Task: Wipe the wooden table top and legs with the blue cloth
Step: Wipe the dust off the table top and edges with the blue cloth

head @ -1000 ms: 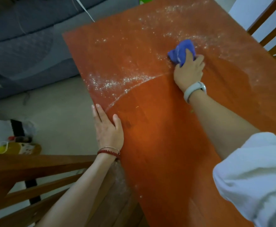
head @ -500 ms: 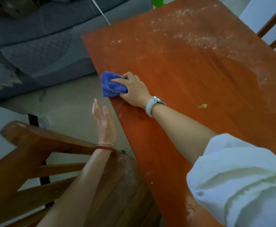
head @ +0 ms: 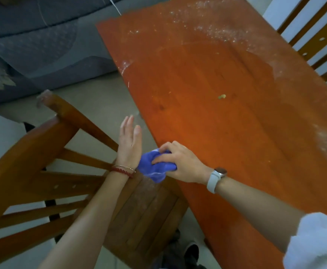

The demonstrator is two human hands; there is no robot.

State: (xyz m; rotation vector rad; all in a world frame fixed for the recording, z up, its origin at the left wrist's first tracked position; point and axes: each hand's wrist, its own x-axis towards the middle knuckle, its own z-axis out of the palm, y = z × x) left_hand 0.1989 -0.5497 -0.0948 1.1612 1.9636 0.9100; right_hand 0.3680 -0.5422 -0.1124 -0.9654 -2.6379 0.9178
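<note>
The wooden table top (head: 226,117) is reddish-orange, with white powder across its far end and right side and a small pale crumb (head: 221,96) near the middle. My right hand (head: 180,162) grips the bunched blue cloth (head: 154,167) at the table's near left edge, where the cloth hangs partly over the side. My left hand (head: 129,142) is held flat, fingers together, just off that edge beside the cloth, holding nothing. The table legs are hidden from view.
A wooden slat-back chair (head: 48,171) stands at the left, its dusty seat (head: 145,214) under the table edge. Another wooden chair (head: 318,41) is at the far right. A grey sofa (head: 38,45) lies behind, with pale floor (head: 92,101) between.
My right hand swept the cloth from the table's far middle to the left edge, then down that edge toward me. My left hand lifted off the table and now hovers beside the edge.
</note>
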